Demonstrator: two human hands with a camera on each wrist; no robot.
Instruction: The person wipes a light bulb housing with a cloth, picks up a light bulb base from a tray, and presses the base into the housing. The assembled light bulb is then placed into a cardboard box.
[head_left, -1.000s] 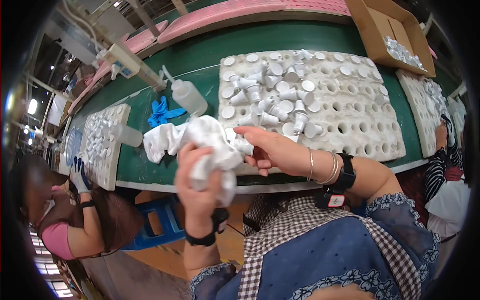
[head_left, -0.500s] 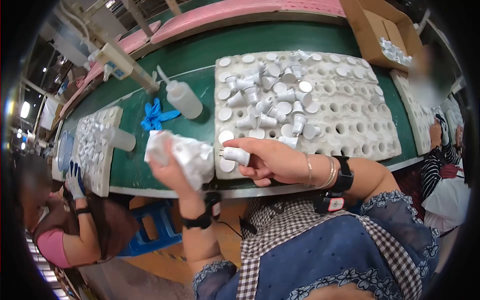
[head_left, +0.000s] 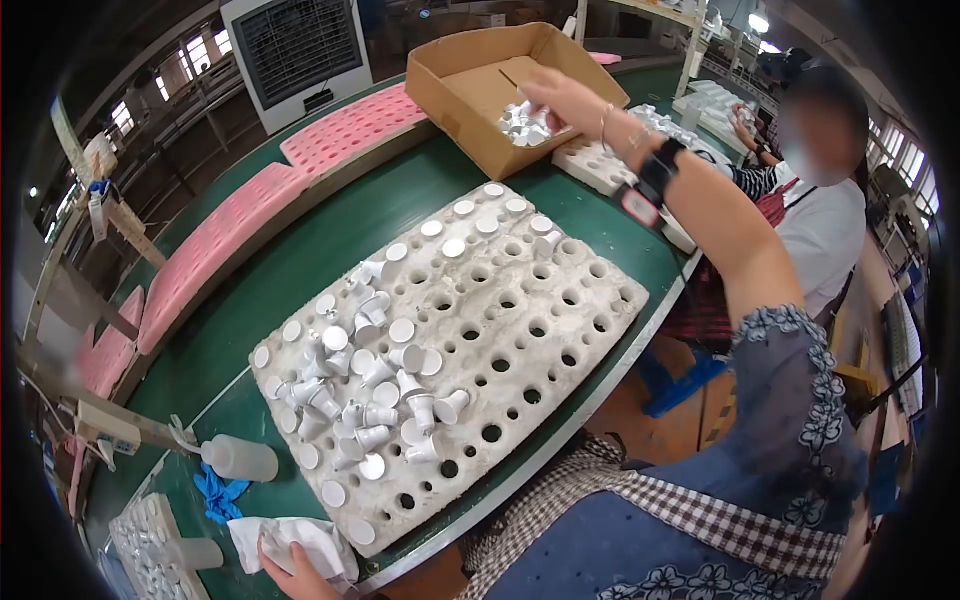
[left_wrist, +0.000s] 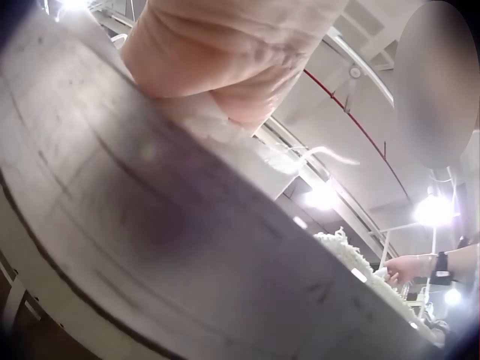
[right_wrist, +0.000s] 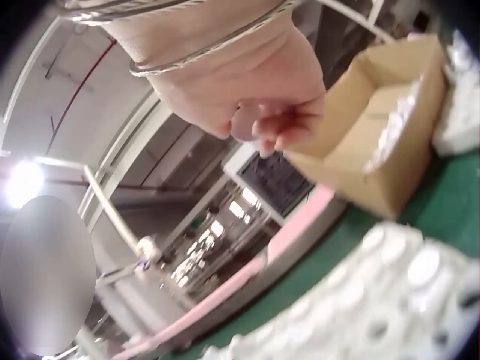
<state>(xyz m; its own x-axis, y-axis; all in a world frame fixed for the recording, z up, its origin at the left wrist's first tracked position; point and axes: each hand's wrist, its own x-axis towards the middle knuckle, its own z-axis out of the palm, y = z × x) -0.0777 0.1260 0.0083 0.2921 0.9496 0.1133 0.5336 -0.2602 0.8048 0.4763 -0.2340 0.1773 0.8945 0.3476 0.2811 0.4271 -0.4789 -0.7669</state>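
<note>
Above the cardboard box (head_left: 470,110) at the back, my right hand (head_left: 565,100) is held with bent fingers; the right wrist view shows the hand (right_wrist: 240,82) curled round a small white part (right_wrist: 246,123). White parts (head_left: 525,125) lie in the box below it. At the table's near left edge, my left hand (head_left: 292,578) grips a crumpled white cloth (head_left: 310,543), its fingertips partly hidden by the cloth. In the left wrist view, the hand (left_wrist: 232,52) is over the cloth (left_wrist: 217,127). A perforated white board (head_left: 510,330) carries many white cup-shaped parts (head_left: 375,370), mostly heaped on its left.
A squeeze bottle (head_left: 240,457) and a blue glove (head_left: 218,495) lie left of the board. Pink perforated trays (head_left: 350,130) line the back. Another board with parts (head_left: 150,545) is at the lower left. A person in white (head_left: 825,220) is on the right.
My right hand has moved from beside the cloth to over the box, with a white part in it. My left hand and the cloth are lower at the table edge. The head view has turned right.
</note>
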